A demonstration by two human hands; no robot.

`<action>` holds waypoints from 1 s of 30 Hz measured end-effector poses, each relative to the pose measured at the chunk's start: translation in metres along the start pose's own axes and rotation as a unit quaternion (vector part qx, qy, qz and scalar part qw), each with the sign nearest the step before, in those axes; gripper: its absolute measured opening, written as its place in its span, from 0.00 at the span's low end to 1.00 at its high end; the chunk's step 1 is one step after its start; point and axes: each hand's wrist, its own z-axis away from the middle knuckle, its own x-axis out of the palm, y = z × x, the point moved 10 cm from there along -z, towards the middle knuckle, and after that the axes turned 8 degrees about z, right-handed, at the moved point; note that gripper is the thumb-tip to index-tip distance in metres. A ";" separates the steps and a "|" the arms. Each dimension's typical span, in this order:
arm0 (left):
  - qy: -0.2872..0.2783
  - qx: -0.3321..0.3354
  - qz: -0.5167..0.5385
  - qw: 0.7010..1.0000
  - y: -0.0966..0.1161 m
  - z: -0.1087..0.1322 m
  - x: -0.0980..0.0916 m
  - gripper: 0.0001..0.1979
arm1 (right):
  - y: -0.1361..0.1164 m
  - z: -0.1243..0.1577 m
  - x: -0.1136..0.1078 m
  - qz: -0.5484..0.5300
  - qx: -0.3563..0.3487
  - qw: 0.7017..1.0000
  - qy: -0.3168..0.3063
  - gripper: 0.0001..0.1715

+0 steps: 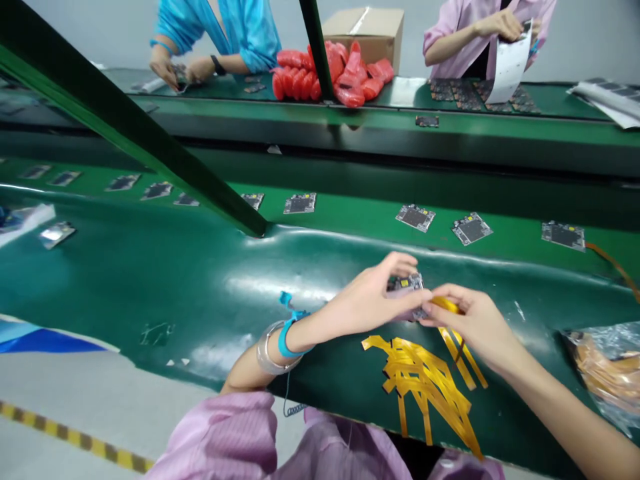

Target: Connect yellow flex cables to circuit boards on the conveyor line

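My left hand [367, 297], with a blue wrist strap [289, 333] and a clear bangle at its wrist, grips a small circuit board [406, 285] above the green mat. The board has a yellow square on it and is partly covered by my fingers. At the board's right edge, my right hand [475, 323] pinches an orange flat flex cable [447, 305]; the fingertips hide its end, so whether it is joined to the board is unclear. Below both hands lies a loose heap of orange flex cables [420, 373], with more strips under my right hand.
Several circuit boards [471, 229] lie along the green belt beyond the mat; one at the right has an orange cable. A slanted green post [215, 180] stands left. A plastic bag of cables [613, 373] lies right. Two people work opposite, near red wrapped bundles [353, 77] and a carton [385, 33].
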 end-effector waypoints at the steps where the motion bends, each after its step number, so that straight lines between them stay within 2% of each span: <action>1: 0.062 0.032 -0.010 0.998 0.010 0.002 -0.020 0.22 | -0.011 -0.016 0.000 0.002 -0.019 1.000 0.010 0.19; 3: 0.171 0.082 -0.030 0.981 0.028 0.012 -0.055 0.21 | -0.036 -0.055 -0.001 0.032 -0.066 0.996 0.041 0.17; 5: 0.226 0.106 -0.035 0.968 0.037 0.020 -0.077 0.18 | -0.055 -0.101 -0.003 0.061 -0.095 0.991 0.071 0.14; 8: 0.234 0.108 -0.033 0.966 0.039 0.025 -0.087 0.17 | -0.065 -0.156 -0.025 0.152 -0.108 0.971 0.149 0.18; 10: 0.217 0.104 -0.039 0.970 0.038 0.024 -0.084 0.17 | -0.061 -0.170 -0.054 0.225 -0.115 0.940 0.229 0.22; 12: 0.193 0.101 -0.050 0.975 0.036 0.022 -0.077 0.17 | -0.050 -0.169 -0.081 0.297 -0.125 0.906 0.274 0.25; 14: 0.169 0.104 -0.063 0.978 0.035 0.018 -0.070 0.16 | -0.033 -0.163 -0.100 0.361 -0.125 0.881 0.279 0.32; 19: 0.119 0.127 -0.107 0.979 0.031 0.002 -0.049 0.13 | -0.001 -0.160 -0.123 0.459 -0.112 0.842 0.260 0.42; 22: 0.094 0.120 -0.116 0.981 0.023 -0.006 -0.039 0.13 | 0.001 -0.167 -0.127 0.478 -0.120 0.837 0.238 0.53; 24: 0.076 0.105 -0.117 0.985 0.017 -0.010 -0.033 0.12 | -0.003 -0.169 -0.129 0.477 -0.126 0.839 0.229 0.56; 28: 0.060 0.106 -0.116 0.986 0.007 -0.016 -0.029 0.11 | -0.015 -0.154 -0.137 0.452 -0.151 0.844 0.246 0.55; 30: 0.065 0.115 -0.114 0.985 0.002 -0.020 -0.029 0.11 | -0.020 -0.140 -0.140 0.423 -0.171 0.853 0.252 0.51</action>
